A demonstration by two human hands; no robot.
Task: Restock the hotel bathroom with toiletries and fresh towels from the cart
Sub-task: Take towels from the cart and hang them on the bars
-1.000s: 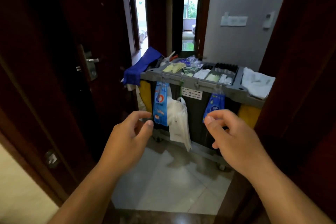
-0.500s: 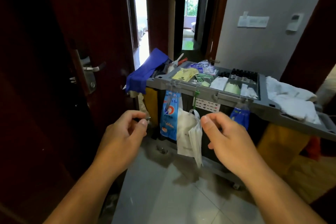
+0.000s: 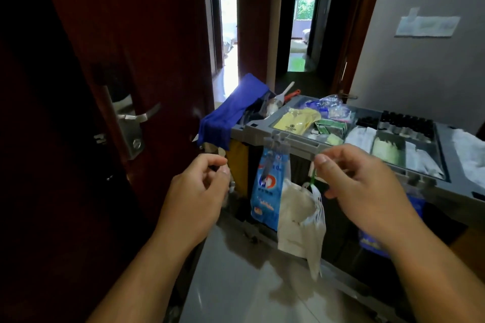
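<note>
While both hands hover short of the cart (image 3: 304,145), nothing from it is lifted yet. The left hand (image 3: 199,191) hangs at 10 o'clock of the dangling blue bag (image 3: 266,196), thumb and forefinger nearly meeting in a narrow grip; I cannot tell whether anything small is pinched there. The right hand (image 3: 367,186) keeps a loose, half-curled grip on nothing, just before the rim and above the white plastic bag (image 3: 296,217) on its green hook (image 3: 312,178). A reach over that rim could likely snag the hook or bags and tug them off, and the door (image 3: 147,34) at 9 o'clock leaves little elbow room. The cart top runs long from 11 o'clock to 3 o'clock, with toiletry packets (image 3: 298,120) lying loose at 12 and the towels (image 3: 469,157) heaped at the 3 o'clock end.
</note>
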